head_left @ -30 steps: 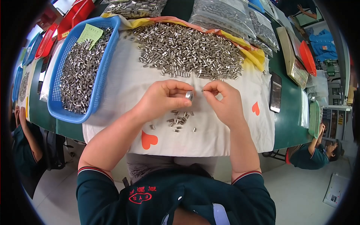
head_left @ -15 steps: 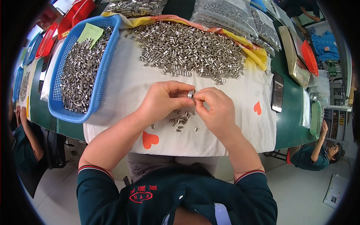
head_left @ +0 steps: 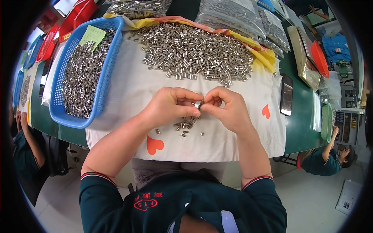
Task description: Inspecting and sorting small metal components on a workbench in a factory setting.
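Observation:
Between the fingertips of my left hand (head_left: 169, 104) sits a small shiny metal ring-like part (head_left: 198, 104), pinched by thumb and fingers. My right hand (head_left: 229, 108) meets it from the other side, thumb and forefinger closed at the part; whether a second small piece is in them is hidden. Just below my hands lies a little cluster of short metal cylinders (head_left: 185, 125) on the white cloth (head_left: 120, 97). Beyond my hands spreads a large heap of similar cylinders (head_left: 198, 52).
A blue basket (head_left: 55, 91) of metal cylinders with a yellow-green slip stands at left. Clear bags (head_left: 229, 15) of metal parts lie behind the heap. A phone (head_left: 286, 95) rests at right near a red tray (head_left: 319, 60). Other people (head_left: 328, 159) sit at both sides.
My right hand has turned slightly and its fingers have shifted at the metal part. The part shows more of its side now. My left hand keeps its pinch, almost unmoved.

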Demonstrator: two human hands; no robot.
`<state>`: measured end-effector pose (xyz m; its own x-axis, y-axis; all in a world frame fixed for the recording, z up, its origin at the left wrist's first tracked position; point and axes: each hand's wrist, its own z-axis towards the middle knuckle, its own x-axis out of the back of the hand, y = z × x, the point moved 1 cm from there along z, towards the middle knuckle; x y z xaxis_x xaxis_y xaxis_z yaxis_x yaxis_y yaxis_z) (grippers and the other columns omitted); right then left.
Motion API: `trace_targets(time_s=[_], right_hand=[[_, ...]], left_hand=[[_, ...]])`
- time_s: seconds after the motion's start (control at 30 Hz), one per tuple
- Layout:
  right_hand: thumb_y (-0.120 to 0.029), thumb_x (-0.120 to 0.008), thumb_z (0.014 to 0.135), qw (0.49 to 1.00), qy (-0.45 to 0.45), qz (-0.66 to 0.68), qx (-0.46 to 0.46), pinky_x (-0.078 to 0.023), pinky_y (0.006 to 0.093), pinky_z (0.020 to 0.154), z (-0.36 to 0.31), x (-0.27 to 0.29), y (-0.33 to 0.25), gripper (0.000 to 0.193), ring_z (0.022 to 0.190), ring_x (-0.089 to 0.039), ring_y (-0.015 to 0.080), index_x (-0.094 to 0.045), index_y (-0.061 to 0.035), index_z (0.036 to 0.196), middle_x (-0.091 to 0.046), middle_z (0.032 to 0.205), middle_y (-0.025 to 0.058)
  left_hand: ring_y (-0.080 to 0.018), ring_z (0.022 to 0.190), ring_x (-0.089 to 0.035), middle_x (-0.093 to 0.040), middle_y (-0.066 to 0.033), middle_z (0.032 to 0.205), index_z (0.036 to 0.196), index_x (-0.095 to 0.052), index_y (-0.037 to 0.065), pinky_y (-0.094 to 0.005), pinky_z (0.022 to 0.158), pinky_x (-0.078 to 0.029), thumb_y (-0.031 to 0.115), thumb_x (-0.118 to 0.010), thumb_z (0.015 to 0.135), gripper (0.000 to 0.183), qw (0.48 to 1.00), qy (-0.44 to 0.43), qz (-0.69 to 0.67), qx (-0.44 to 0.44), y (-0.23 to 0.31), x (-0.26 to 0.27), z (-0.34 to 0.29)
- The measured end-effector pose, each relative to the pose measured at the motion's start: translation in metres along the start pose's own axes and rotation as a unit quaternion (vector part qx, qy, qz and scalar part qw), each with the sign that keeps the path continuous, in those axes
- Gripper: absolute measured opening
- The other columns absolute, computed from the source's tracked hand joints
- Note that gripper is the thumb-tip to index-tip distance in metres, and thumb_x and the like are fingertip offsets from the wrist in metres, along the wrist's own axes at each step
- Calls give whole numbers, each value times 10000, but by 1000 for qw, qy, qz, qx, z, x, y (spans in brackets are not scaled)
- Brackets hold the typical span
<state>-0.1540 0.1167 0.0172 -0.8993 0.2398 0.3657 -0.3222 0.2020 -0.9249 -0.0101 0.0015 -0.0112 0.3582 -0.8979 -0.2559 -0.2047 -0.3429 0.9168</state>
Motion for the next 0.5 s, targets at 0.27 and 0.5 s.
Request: trace_targets(time_s=[0.27,0.5], right_hand=[[-94,-604,735,946,172,-268,61,-442,300,605,21,21,22,51,675,-556,195,-612,-52,763,-571,731,65],[-90,-587,722,899,159,-394,112,-433,355,648,32,10,22,48,698,-553,244,-620,-65,746,-566,734,78]], left_hand=[[-72,824,-576,-635,-41,921,1007,-608,6,-220,748,-470,79,-723,696,340,992,-70,102,-14,2,-4,-4],[-74,823,-579,-631,-37,914,1000,-605,-1,-217,746,-470,70,-715,703,325,995,-55,69,-40,-2,-2,-1]])
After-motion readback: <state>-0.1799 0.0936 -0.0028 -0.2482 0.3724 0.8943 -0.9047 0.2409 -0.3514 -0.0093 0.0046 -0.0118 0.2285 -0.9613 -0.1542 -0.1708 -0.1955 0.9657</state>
